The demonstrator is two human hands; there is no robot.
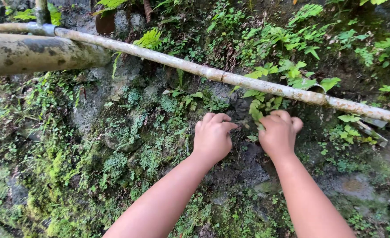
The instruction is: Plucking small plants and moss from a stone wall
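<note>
Our left hand (212, 137) curls closed on the mossy wall (115, 132); our right hand (279, 132) pinches a fern frond (255, 110) just above its fingertips.

Pipe (230, 78) rusty matt metal; wall (93, 110) rough mossy stone.

Stone wall (93, 110), overgrown: thin pipe (230, 78) runs across it from upper left down to right edge, with thick pipe (32, 53) lying just below its left end. Left hand (212, 136) and right hand (279, 132) side by side at centre, just beneath the thin pipe, fern sprig (255, 110) between them, touching the right hand. Moss (58, 176) at lower left; ferns (292, 39) above the thin pipe, upper right.
</note>
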